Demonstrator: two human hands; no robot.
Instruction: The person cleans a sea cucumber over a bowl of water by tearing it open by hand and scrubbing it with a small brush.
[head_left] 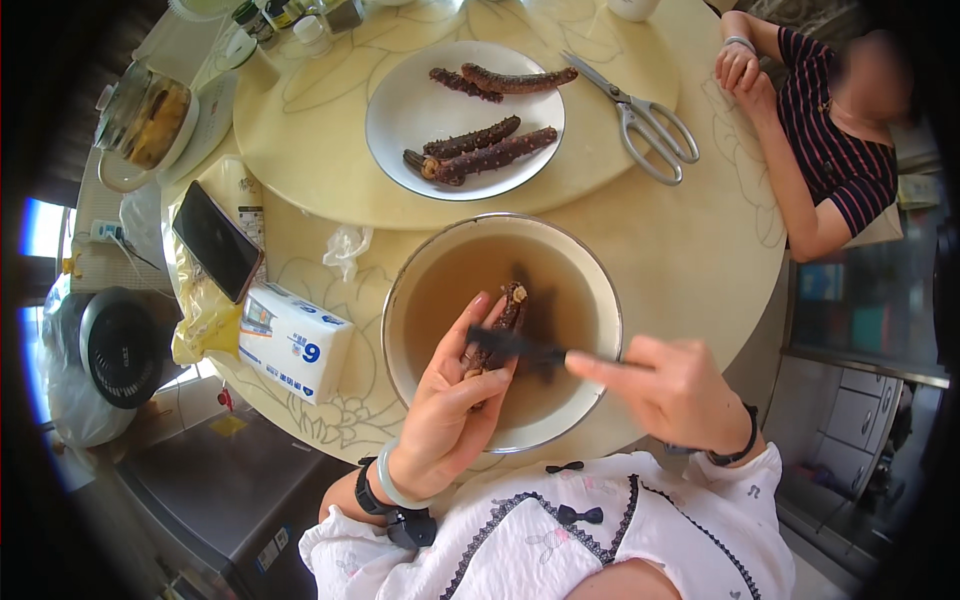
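Over a wide white basin [600, 395] of cloudy brown water, my left hand [452, 390] is closed round a dark, knobbly sea cucumber [511, 308]. The pale end of it points away from me. My right hand [672, 392], blurred by motion, grips the handle of a black brush [515, 345]. The brush's head lies across the sea cucumber, touching or just over it; its bristles are too smeared to make out. Beyond the basin, a white plate [390, 130] holds several more sea cucumbers [495, 157].
Grey-handled scissors [640, 125] lie open right of the plate. To the left are a tissue pack [290, 340], a phone [218, 240], crumpled plastic [347, 248] and a glass pot [155, 120]. Another person [835, 130] sits at the table's right, arms resting on its edge.
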